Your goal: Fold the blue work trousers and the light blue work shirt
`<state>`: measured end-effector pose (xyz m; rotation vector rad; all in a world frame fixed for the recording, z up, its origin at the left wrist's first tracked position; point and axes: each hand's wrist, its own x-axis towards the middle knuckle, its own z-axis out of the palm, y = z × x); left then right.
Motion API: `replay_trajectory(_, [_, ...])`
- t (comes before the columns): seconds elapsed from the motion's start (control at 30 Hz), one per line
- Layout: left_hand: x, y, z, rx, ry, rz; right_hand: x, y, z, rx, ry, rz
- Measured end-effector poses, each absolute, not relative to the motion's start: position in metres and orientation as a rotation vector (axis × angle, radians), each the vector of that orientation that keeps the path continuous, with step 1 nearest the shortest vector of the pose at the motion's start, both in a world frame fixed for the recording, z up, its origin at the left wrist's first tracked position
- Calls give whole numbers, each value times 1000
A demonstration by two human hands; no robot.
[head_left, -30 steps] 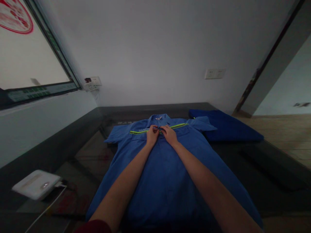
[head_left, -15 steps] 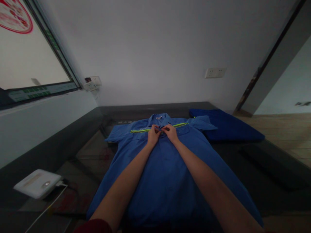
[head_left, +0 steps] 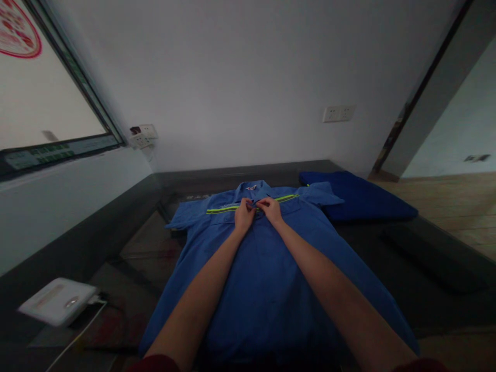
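A blue short-sleeved work shirt (head_left: 263, 289) with a yellow-green stripe across the chest lies spread out, its collar at the far end. Both hands meet at its front opening, just below the collar. My left hand (head_left: 244, 213) pinches the shirt's front edge with thumb and fingers. Close beside it on the right, my right hand (head_left: 270, 209) pinches the cloth of the same opening, fingertips almost touching the left ones. Whether a button sits between the fingertips is too small to make out.
The dark table (head_left: 147, 253) runs back to a pale wall. A folded dark-blue cloth item (head_left: 360, 199) lies right of the shirt, with a flat black object (head_left: 430, 258) nearer. On the left sits a white device (head_left: 60, 302) with a cable (head_left: 77, 336). Sockets (head_left: 338, 113) are on the wall.
The view has shifted slightly. Both hands stay pinched at the same spot on the shirt front, with only small finger movement.
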<state>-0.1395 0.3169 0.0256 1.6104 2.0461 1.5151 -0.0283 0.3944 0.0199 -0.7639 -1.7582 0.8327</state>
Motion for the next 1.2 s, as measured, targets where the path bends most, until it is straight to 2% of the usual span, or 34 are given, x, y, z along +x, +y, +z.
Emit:
replay_trajectory(0.17, [-141,317,25,1594,2163,1497,-31,396,16,-774,-1736,958])
replay_trajectory(0.43, [-140,316,21,1524,2058,1557,-28,397,17,-730,-1793,1016])
replay_trajectory(1.2, [-149,323,18,1376,2025,1608,-22,380,19,-802,-2069,508])
